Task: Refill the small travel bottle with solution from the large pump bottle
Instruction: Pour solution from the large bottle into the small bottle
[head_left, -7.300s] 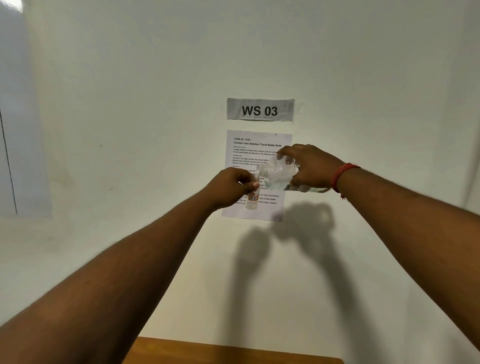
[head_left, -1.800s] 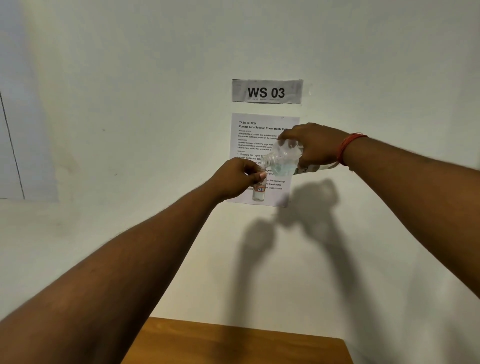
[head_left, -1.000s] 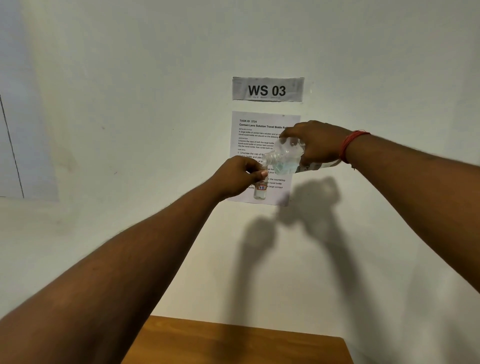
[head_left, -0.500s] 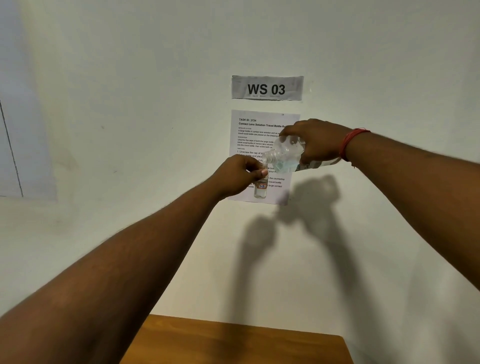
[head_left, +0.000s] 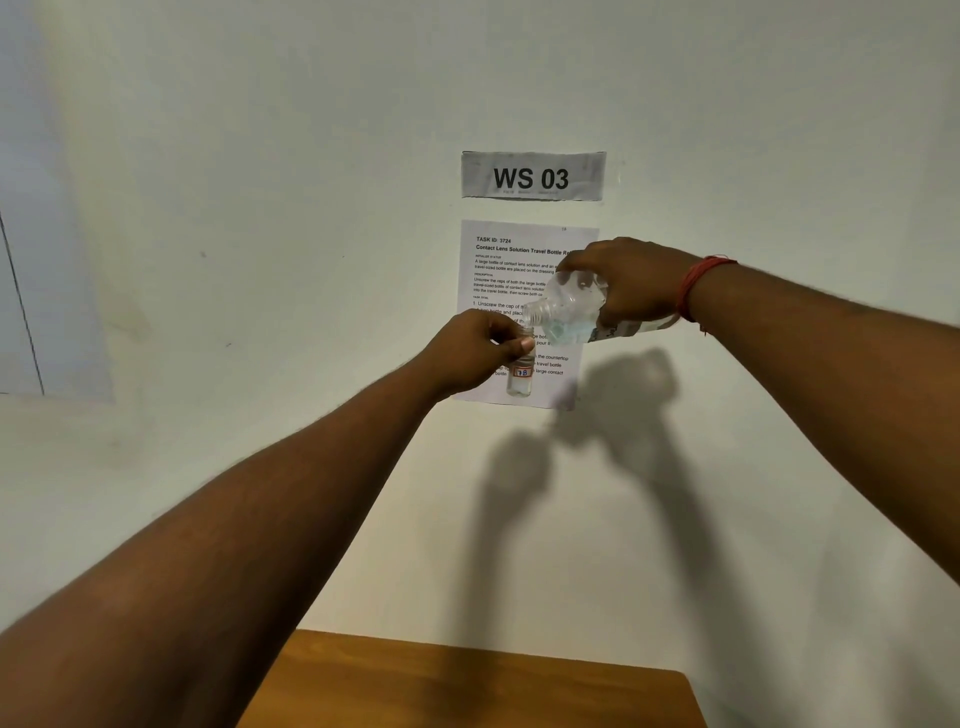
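Observation:
Both hands are held up in front of a white wall. My left hand (head_left: 475, 351) grips the small clear travel bottle (head_left: 521, 379) near its neck; the bottle is upright, carries a small label and has clear liquid in its bottom. My right hand (head_left: 631, 283) holds the large clear bottle (head_left: 569, 309) tipped down to the left, its open mouth right above the small bottle's opening. Clear, faintly blue liquid sits in the large bottle's neck. A red thread is tied around my right wrist.
A printed task sheet (head_left: 511, 270) and a "WS 03" sign (head_left: 533, 176) are stuck to the wall behind the hands. A wooden table top (head_left: 467, 686) shows at the bottom edge, far below the bottles.
Over the last seconds both hands and the bottles rose slightly in view and have held almost still; the large bottle stays tipped over the small one.

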